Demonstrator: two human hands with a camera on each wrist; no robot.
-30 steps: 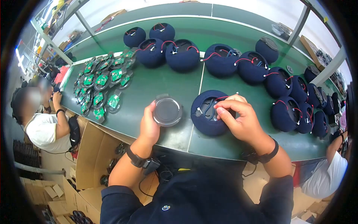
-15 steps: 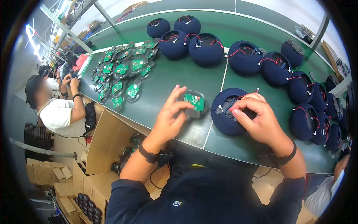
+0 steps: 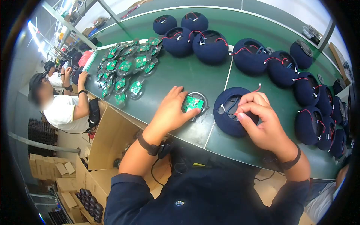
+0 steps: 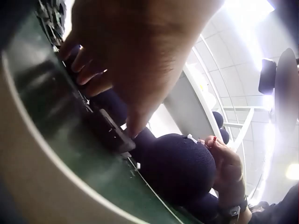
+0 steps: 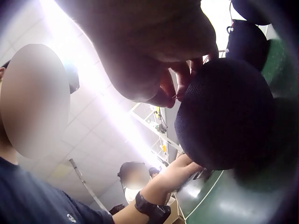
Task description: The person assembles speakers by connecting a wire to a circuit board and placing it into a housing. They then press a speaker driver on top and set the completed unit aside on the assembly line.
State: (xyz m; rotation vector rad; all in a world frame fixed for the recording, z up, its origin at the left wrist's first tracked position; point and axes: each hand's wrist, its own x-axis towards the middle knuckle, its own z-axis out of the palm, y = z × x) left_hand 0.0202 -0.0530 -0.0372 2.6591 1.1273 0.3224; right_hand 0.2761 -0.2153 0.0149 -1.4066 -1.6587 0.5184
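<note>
My left hand (image 3: 169,111) lies spread over a dark round disc (image 3: 204,108) on the table, its thumb reaching onto the green circuit board (image 3: 193,103) there. In the left wrist view the disc (image 4: 113,133) sits flat under fingers and thumb. My right hand (image 3: 264,118) pinches a thin red wire (image 3: 258,88) between thumb and fingertips. This wire comes from a navy fabric-covered round speaker shell (image 3: 224,120), its opening facing up and a blue cable inside. From the right wrist view, the shell (image 5: 224,116) hides part of the fingertips.
Several discs with green boards (image 3: 125,67) are piled at the left. Several navy shells (image 3: 212,48) with red wires line the back and right of the green table (image 3: 172,71). A cardboard box (image 3: 112,131) stands below the front edge; another person (image 3: 65,108) sits at the left.
My left hand has turned the disc over, so its green board faces up, and lowered it beside the shell; the fingers have spread. The right hand keeps its pinch. The head view has shifted left.
</note>
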